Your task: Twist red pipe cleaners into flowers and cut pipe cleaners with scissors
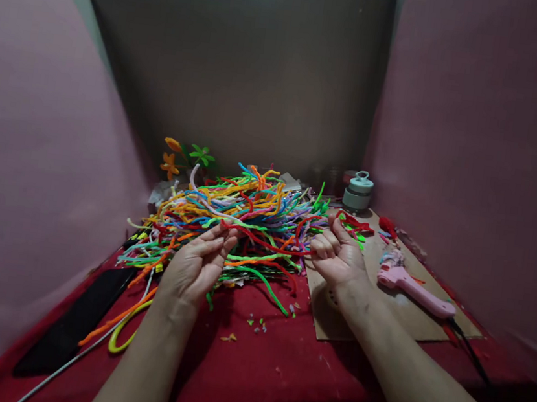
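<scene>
1. Straight ahead: my way blocked by a multicoloured heap of fuzzy pipe cleaners (249, 202).
2. Right: pink plastic glue gun (416, 293) obstructs.
3. Nearer me: red cloth tabletop (246, 384), open passage above small coloured scraps (229, 338).

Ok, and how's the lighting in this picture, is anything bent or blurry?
Head view: dim overall, with the lower right nearly black; head view: a soft shadow on the red cloth beside the left forearm; head view: the left pink panel's edge bows, probably lens distortion; head view: left hand and right hand are fairly clear, no strong glare.
</scene>
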`<control>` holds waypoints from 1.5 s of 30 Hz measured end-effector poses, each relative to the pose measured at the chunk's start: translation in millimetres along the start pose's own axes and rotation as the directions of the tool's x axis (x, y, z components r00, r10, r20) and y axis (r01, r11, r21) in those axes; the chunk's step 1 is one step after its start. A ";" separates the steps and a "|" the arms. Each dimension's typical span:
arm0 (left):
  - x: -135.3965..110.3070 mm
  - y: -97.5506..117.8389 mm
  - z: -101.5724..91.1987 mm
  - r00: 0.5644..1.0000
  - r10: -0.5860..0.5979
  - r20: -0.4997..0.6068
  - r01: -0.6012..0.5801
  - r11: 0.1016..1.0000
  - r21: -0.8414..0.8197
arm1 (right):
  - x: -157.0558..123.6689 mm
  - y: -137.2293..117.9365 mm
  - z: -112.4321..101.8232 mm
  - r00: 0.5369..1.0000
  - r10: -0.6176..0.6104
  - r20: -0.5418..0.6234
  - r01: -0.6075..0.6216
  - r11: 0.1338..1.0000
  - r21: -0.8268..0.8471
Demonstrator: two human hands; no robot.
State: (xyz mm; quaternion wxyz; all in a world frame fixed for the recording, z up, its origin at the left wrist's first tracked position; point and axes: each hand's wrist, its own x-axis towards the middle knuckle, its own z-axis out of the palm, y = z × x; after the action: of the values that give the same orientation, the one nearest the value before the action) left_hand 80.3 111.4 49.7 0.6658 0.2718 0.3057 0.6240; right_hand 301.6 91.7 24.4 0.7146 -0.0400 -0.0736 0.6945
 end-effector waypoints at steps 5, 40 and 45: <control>0.1 -4.6 -0.1 0.999 -0.002 0.054 0.001 1.000 0.027 | 2.5 1.9 -7.6 1.000 0.009 -0.012 -0.009 1.000 -0.009; 2.2 -14.3 8.8 0.992 0.122 0.008 -0.121 0.987 -0.106 | 1.2 15.1 -0.4 0.986 0.097 -0.133 -0.102 0.994 -0.033; 1.5 -22.1 9.2 0.982 0.186 0.030 -0.183 0.981 -0.065 | -3.4 21.2 5.7 0.990 0.037 -0.135 -0.047 0.996 -0.071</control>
State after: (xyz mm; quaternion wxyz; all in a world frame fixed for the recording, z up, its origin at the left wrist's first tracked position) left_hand 101.9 111.4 39.3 0.6185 0.2894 0.2477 0.6872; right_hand 279.6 88.7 26.5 0.7012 -0.1144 -0.0501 0.7019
